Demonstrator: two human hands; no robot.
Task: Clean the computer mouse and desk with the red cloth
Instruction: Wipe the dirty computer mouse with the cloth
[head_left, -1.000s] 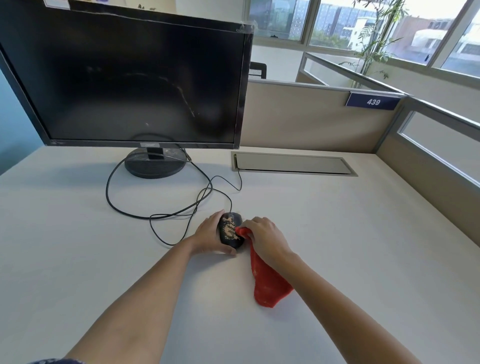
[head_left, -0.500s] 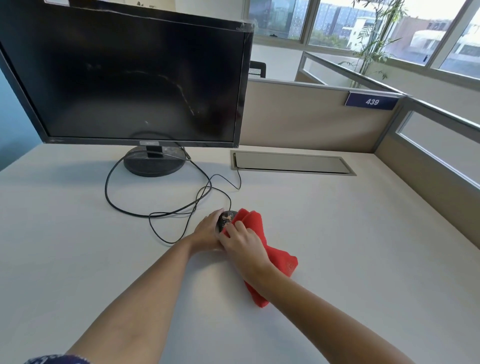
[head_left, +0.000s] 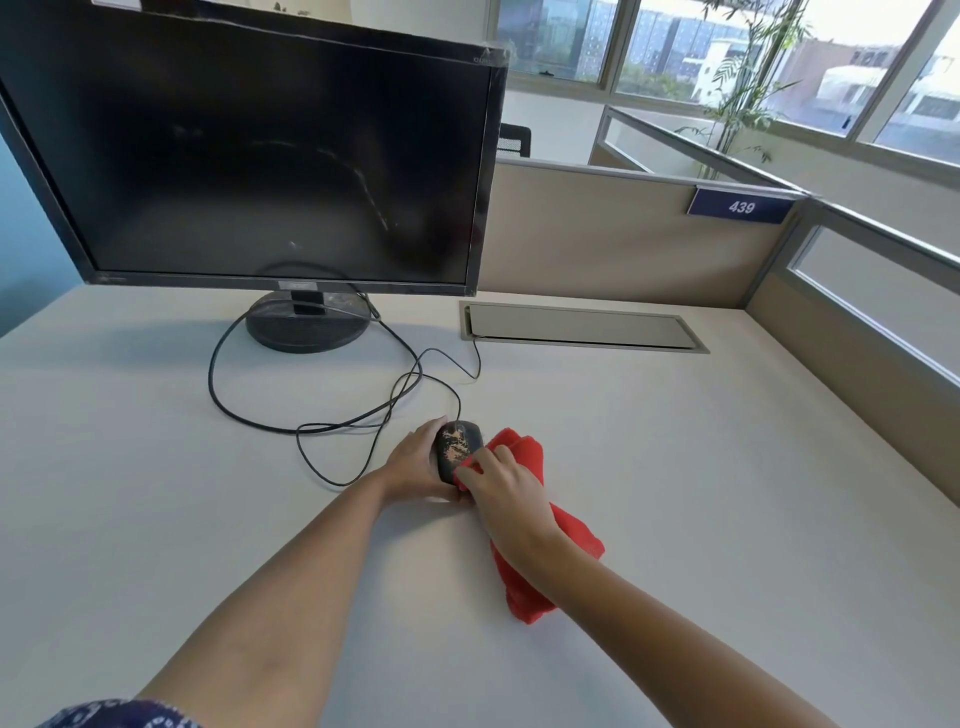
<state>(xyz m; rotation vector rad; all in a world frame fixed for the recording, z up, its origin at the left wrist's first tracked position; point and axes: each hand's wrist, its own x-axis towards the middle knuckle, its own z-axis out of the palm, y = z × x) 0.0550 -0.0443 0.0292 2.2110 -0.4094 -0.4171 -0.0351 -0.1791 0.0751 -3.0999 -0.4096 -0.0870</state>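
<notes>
Fingers (head_left: 428, 432) of left hand (head_left: 413, 465) hug worn black mouse (head_left: 458, 446) | right hand (head_left: 506, 491) grips soft red cloth (head_left: 574, 535) | best: rub slowly, mouse still

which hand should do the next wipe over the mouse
Probably right. The right hand grips the red fabric cloth against the worn black computer mouse, while the left hand holds that mouse steady on the white desk.
</notes>
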